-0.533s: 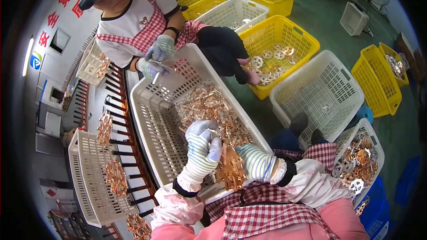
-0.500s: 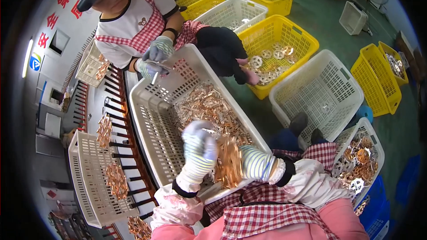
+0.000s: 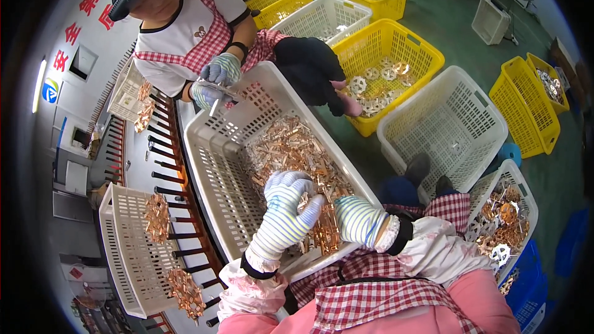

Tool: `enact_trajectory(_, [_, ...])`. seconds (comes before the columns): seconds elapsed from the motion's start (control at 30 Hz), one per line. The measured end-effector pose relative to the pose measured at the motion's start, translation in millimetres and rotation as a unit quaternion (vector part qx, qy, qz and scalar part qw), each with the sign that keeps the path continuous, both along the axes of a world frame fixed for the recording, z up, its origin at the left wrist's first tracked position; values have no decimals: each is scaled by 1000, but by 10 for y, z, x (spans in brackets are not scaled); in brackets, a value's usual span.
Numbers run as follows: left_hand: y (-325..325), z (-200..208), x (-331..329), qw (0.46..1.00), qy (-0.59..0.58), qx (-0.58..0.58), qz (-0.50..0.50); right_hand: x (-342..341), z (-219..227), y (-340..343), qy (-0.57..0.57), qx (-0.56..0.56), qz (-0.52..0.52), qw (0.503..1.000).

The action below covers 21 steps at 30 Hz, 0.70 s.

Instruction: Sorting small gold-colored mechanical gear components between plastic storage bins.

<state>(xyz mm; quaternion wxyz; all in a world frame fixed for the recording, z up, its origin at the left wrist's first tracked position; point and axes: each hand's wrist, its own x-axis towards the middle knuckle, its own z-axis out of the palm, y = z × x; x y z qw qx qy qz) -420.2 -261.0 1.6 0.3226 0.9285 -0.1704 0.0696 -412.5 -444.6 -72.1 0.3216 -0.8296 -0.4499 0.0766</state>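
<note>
My left hand (image 3: 288,210), in a striped knit glove, is curled over a large pale crate (image 3: 216,179). Bits of metal show between its fingers and thumb; whether they are held or lie behind is unclear. My right hand (image 3: 359,221), gloved alike, is closed at the right edge of a copper-coloured metal piece (image 3: 325,230) with several narrow strips. That piece hangs over the crate's near end, between my hands. Loose copper and silver metal scraps (image 3: 288,148) cover the crate's bottom.
Opposite me a co-worker's gloved hands (image 3: 216,83) hold a metal part over the crate's far end. Left is a rack of dark pegs (image 3: 167,178) bearing copper clusters (image 3: 158,216). Right stand a white basket (image 3: 442,124), a yellow basket (image 3: 427,55) and a parts-filled basket (image 3: 526,195).
My left hand, blurred before, is now sharp, with its thumb pointing right toward the copper piece. That piece now hangs lower and sharper. My right hand stays nearly in place.
</note>
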Motion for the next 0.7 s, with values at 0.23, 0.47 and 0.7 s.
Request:
enact_trajectory(0.23, [95, -125, 71, 994, -22, -97, 37, -26, 219, 112, 87, -58, -99, 990])
enact_trajectory(0.47, [88, -122, 86, 994, -91, 39, 38, -58, 17, 88, -32, 164, -154, 974])
enact_trajectory(0.7, [20, -72, 93, 983, -167, 70, 39, -19, -185, -74, 9, 209, 1, 978])
